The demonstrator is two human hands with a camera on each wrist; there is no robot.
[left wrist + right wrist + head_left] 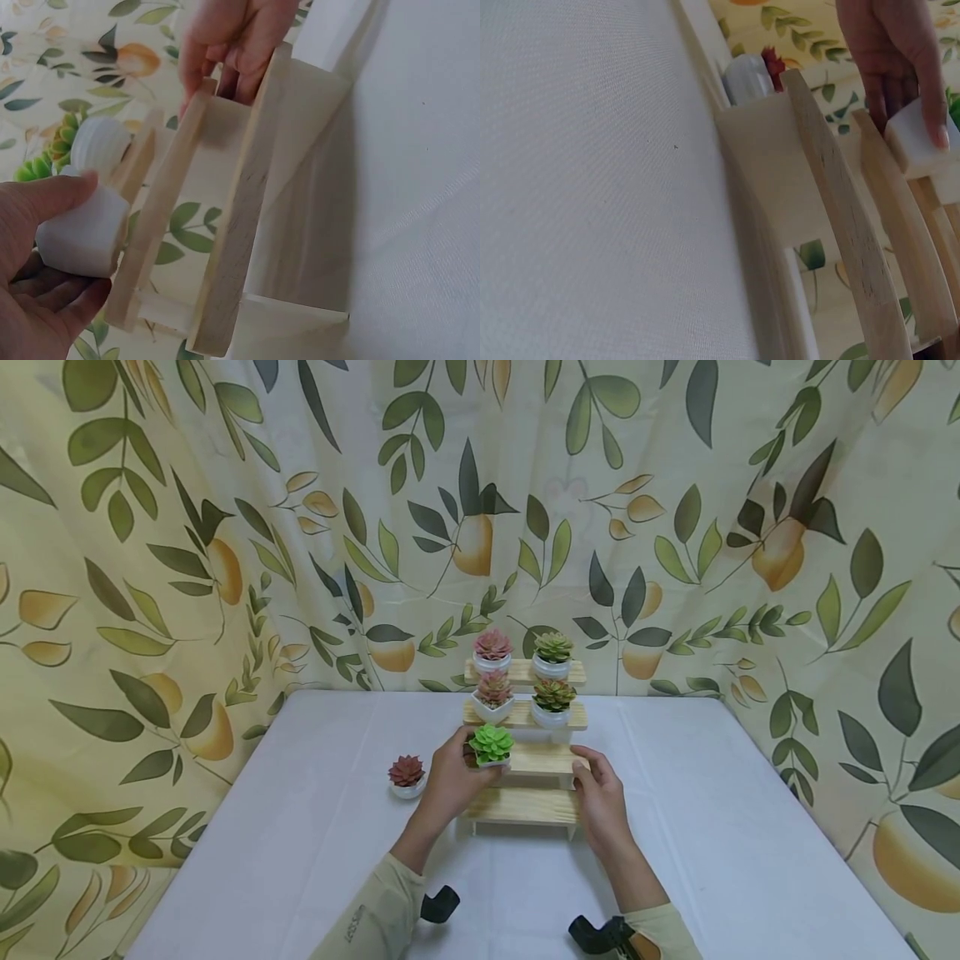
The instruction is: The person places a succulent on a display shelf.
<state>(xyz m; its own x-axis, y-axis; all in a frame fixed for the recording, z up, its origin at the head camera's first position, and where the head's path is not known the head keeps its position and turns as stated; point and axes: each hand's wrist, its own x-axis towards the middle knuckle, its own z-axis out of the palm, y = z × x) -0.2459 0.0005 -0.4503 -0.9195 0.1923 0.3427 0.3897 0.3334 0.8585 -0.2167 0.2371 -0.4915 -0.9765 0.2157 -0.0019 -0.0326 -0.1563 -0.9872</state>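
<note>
In the head view my left hand (450, 777) holds a bright green potted succulent (491, 742) at the left end of the third step of a tiered wooden plant stand (517, 810). Thumb and fingers pinch its white pot (84, 234) from both sides in the left wrist view; the pot is close against the step, and contact is hard to tell. My right hand (602, 793) grips the right end of the same step, its fingers (244, 52) curled over the board's end. A dark red potted succulent (406, 774) stands on the table left of the stand.
Two pink succulents, one upper (492, 647) and one lower (493, 689), and two green ones, upper (553, 652) and lower (553, 700), occupy the stand's top two steps. The white-covered table (322, 827) meets a leaf-patterned curtain (300, 568) behind.
</note>
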